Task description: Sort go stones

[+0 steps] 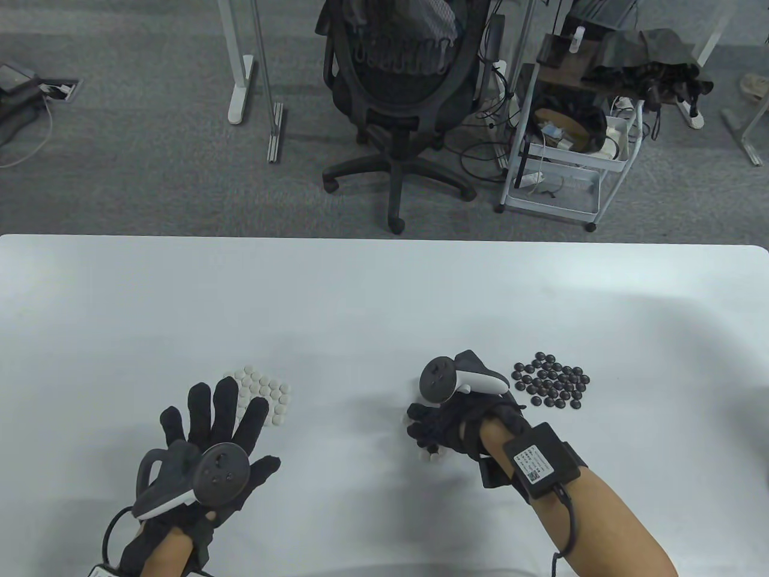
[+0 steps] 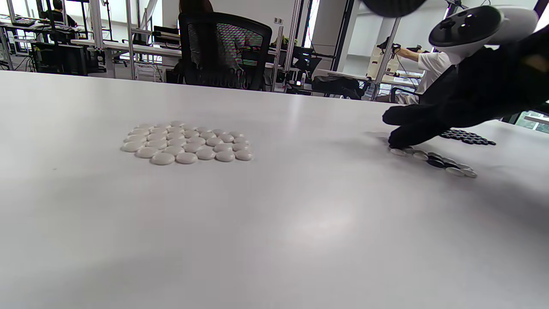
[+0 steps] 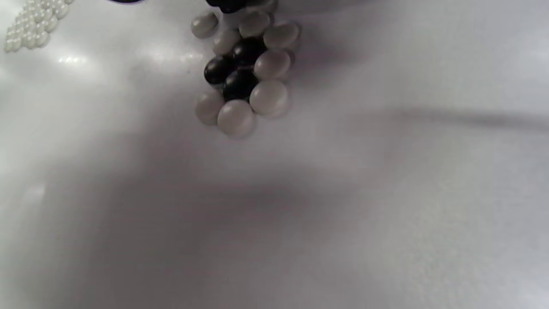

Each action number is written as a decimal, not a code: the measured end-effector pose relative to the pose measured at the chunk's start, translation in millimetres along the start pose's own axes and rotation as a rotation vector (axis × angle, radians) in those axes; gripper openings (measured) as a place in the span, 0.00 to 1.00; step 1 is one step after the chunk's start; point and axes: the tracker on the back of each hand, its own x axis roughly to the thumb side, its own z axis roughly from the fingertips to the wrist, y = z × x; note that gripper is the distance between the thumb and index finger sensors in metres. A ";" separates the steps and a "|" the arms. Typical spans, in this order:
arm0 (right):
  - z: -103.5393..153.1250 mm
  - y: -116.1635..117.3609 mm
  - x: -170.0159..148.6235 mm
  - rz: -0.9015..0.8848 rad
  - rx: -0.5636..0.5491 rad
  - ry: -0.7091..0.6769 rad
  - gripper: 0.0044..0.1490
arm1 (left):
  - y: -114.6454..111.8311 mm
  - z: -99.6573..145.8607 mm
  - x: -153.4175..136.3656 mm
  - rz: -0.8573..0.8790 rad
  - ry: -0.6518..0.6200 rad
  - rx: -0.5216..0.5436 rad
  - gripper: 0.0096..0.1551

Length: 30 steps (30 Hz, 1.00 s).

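Counter [image 1: 384, 300]: smooth matte white top with soft glare patches.

Left hand [image 1: 210, 433]: black fabric glove, fingers straight and spread, palm down, holding nothing. A round black tracker disc with a white handle is strapped across its back. Whether the palm touches the counter cannot be told.

White stones [image 1: 264, 393]: glossy, lens-shaped discs laid flat in a tight, roughly diamond patch, a single layer, edges touching. The patch lies just beyond the left hand's fingertips; in the table view the fingers partly cover its near edge.

Right hand [image 1: 447, 427]: black glove, fingers curled downward over a small mixed cluster [image 3: 244, 73]. Its fingertips [image 2: 403, 139] come down at the cluster's edge. Whether they pinch a stone cannot be told; the contact point is hidden in every view. White-and-black tracker on its back, a square black box with a label strapped to the forearm.

Mixed cluster: about a dozen rounded stones packed together, three shiny black ones in the middle, dull white ones around them. It sits directly under the right hand.

Black stones [image 1: 551, 380]: dark, domed discs in a flat, loosely packed patch, just to the outer side of the right hand, beyond its wrist.
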 end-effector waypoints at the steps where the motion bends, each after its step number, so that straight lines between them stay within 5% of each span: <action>1: -1.6 -2.5 -1.0 -0.004 -0.005 0.006 0.49 | -0.2 -0.1 -0.1 -0.001 0.000 -0.001 0.47; 9: 4.9 -30.5 -42.4 -0.082 -0.054 0.150 0.44 | 0.4 0.9 -0.1 0.003 0.004 -0.002 0.47; 21: 53.3 -24.2 -127.2 -0.089 -0.071 0.371 0.42 | 0.3 -0.1 1.6 -0.009 0.000 -0.009 0.47; 30: 62.3 -26.0 -139.2 -0.124 -0.106 0.396 0.44 | 0.6 -0.3 1.6 -0.003 0.007 -0.011 0.47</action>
